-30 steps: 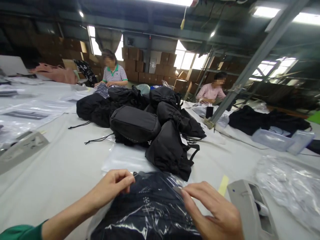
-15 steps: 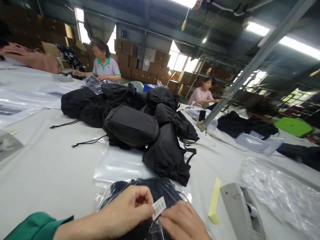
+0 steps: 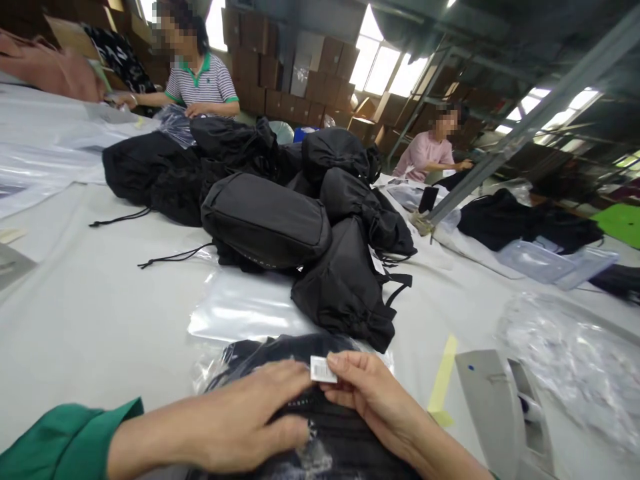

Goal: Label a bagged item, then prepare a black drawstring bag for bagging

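White label (image 3: 323, 369) sits at near edge of table (image 3: 100, 320), on top of bagged dark garment (image 3: 273, 350), between both hands. Right hand (image 3: 377, 400) pinches label's right edge with thumb and forefinger, wrist angled in from lower right. Left hand (image 3: 245, 423) flat and unclenched, palm down on bag, fingertips just beside label, green sleeve behind. Black drawstring bags (image 3: 280, 220) piled beyond; tape dispenser (image 3: 493, 407) right of right hand.

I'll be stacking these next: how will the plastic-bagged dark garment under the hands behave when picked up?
Probably floppy: the bagged garment lies soft and wrinkled under the left hand. Its glossy film would likely slide on the smooth table. Likely light, being flat cloth.
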`<state>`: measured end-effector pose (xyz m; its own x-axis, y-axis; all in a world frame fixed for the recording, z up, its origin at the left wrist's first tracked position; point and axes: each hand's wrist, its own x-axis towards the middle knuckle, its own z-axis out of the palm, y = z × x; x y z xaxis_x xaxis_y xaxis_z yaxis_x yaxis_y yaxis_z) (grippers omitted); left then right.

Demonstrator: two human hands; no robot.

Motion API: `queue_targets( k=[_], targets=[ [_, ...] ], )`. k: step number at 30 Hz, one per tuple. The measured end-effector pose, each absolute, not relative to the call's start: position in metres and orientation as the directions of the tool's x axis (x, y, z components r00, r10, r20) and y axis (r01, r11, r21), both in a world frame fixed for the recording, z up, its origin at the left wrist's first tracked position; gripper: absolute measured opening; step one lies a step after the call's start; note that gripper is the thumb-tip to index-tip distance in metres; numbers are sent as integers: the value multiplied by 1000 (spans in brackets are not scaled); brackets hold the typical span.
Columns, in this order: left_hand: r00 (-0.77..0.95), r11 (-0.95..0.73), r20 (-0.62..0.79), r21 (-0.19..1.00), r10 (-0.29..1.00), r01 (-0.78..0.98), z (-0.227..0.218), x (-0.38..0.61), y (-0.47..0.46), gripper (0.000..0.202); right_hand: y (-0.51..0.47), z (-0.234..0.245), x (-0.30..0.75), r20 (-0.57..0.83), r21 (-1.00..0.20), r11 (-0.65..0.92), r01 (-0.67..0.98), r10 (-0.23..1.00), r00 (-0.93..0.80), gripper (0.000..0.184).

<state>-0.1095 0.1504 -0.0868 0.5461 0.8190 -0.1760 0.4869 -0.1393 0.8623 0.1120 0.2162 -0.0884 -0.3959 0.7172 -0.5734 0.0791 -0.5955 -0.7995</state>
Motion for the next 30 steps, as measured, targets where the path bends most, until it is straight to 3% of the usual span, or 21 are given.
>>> queue_targets(
  k=[2, 5, 9, 13, 16, 20, 30],
  targets=[
    [656, -138, -336, 816, 676, 561, -89, -114, 138, 57, 215, -113, 119, -640, -745, -663, 65, 685, -348, 38],
    [601, -77, -435, 765, 670, 640, -85, -118, 128, 55, 215, -136, 131, -701, -685, -728, 26, 649, -295, 35],
    [607, -106, -400, 771, 687, 628, -76, -121, 132, 51, 222, -128, 131, -732, -658, -752, 35, 629, -261, 33],
    [635, -131, -440, 749, 635, 650, -68, -117, 141, 48, 231, -104, 114, -721, -687, -709, 158, 638, -271, 42],
    [604, -182, -414, 703, 681, 687, -71, -111, 139, 49, 233, -97, 101, -744, -665, -694, 274, 585, -324, 43],
    [543, -250, -337, 624, 769, 740, -86, -104, 129, 46, 232, -103, 94, -791, -612, -687, 392, 542, -283, 40],
    [549, -288, -329, 589, 768, 755, -94, -103, 128, 42, 230, -116, 95, -816, -572, -662, 485, 520, -252, 30]
  ],
)
